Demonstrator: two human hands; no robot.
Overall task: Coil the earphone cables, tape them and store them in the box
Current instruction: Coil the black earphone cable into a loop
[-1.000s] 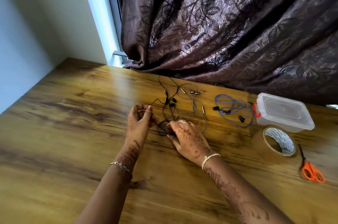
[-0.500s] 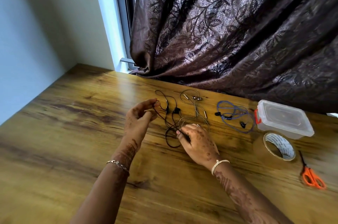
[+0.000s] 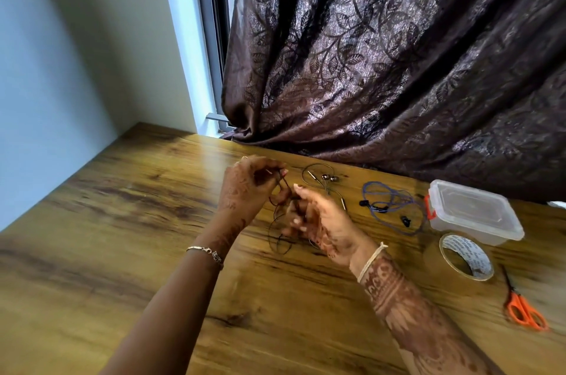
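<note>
Left hand [image 3: 245, 187]: reddish-brown henna motifs covered back. Silver chain bracelet [image 3: 205, 252] with small clasp charm sat on wrist, at 7 o'clock from hand. Right hand [image 3: 324, 221]: henna over back, detail blurred. Pale thread band [image 3: 372, 261] circled wrist, at 5 o'clock from hand. Dense henna bands [image 3: 413, 313] ran along right forearm.

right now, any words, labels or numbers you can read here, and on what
Tape roll: dark print on its white inner core, too blurred to read.
Box: no text visible.
Scissors: no text visible.
</note>
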